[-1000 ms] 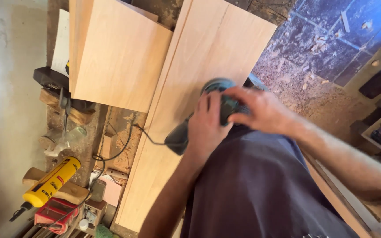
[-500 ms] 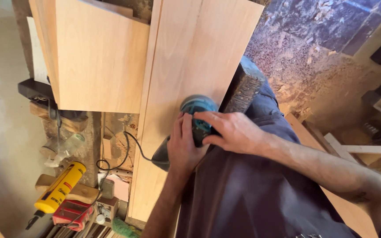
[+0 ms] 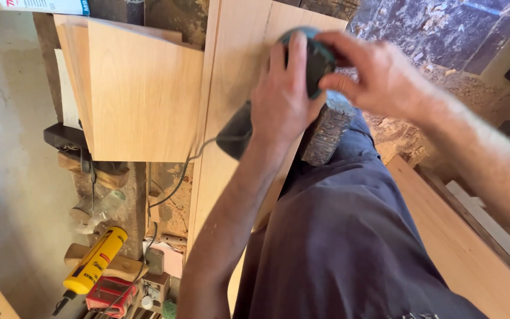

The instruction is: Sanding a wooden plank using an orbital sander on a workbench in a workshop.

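I have both hands on one teal-and-black sander (image 3: 305, 56): my left hand (image 3: 281, 97) lies flat over its top and near side, fingers spread and curled down around the body, and my right hand (image 3: 379, 74) closes on its far side from the right, thumb and fingers pinching the housing, so the tool is fully held and neither hand is free. Directly under that grip is the long pale board (image 3: 231, 136), and the sander sits flat on it near its far end, close to the right edge. From the rear of the tool, just below my left palm, hangs the dark dust bag (image 3: 234, 137), and one black cord (image 3: 178, 177) trails off to the left of it. As I judge it, the sanding is under way: the board looks even and clean along the stretch toward me from the grip, but I cannot tell from colour alone which parts are finished, and only a short strip remains beyond the tool. To the left of the grip I count one second, shorter panel (image 3: 143, 94) lying beside the long board, and further down on that side one yellow cartridge gun (image 3: 92, 263). Right of the grip, below my right wrist, is one dusty boot (image 3: 326, 133), and beyond it a sawdust-covered floor (image 3: 444, 35)
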